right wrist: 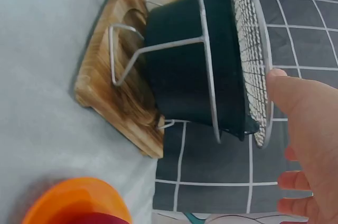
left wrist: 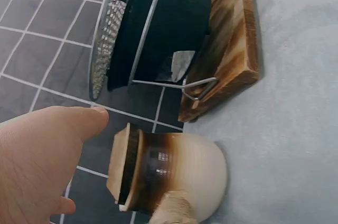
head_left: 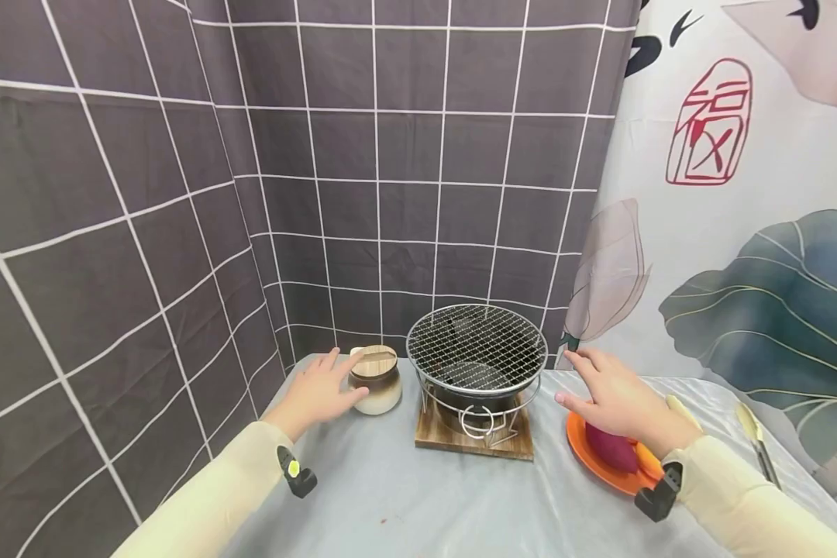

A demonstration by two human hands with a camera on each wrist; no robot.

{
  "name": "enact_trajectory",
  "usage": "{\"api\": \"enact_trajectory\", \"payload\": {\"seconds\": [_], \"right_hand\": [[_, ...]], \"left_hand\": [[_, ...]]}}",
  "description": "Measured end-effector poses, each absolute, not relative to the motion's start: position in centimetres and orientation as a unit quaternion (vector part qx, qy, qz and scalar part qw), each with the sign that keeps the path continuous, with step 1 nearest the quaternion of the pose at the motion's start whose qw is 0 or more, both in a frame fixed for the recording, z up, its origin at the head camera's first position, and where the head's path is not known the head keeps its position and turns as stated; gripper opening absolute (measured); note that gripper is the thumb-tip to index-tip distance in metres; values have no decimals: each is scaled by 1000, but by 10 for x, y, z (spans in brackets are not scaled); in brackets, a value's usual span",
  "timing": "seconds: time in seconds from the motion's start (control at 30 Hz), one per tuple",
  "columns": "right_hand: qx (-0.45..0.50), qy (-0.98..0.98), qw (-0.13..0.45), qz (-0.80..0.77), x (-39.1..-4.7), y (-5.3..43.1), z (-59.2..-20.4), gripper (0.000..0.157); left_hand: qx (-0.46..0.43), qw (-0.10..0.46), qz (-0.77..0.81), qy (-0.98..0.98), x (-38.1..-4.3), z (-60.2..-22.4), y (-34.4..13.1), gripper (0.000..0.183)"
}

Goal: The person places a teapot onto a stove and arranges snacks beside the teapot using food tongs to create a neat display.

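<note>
My left hand is held in the air beside a small brown-and-cream ceramic pot, fingers spread, with nothing in it. The pot wears a wooden lid, and a stubby handle shows in the left wrist view. In the middle stands a tabletop grill: a round wire mesh over a black bowl in a wire stand, on a square wooden board. On its right, my right hand hovers above an orange plate, fingers extended and holding nothing. The hand hides part of the plate.
A purple, sweet-potato-like piece and an orange piece lie on the plate. Tongs with pale tips lie at the far right. A pale cloth covers the table; a grey gridded curtain hangs behind it.
</note>
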State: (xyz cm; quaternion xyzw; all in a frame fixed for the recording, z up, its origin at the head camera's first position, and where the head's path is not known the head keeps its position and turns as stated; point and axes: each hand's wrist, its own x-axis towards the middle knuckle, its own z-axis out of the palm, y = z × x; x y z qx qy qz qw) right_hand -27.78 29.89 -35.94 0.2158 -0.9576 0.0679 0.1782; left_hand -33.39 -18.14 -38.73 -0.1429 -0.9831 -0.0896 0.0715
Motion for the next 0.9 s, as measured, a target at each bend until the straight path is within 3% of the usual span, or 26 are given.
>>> {"api": "enact_trajectory", "payload": {"seconds": [0.9], "right_hand": [[172,-956,195,139,-277,262,-452,71]], "left_hand": [[-109,83,-141,-980,-328,-439,-195,73]]}}
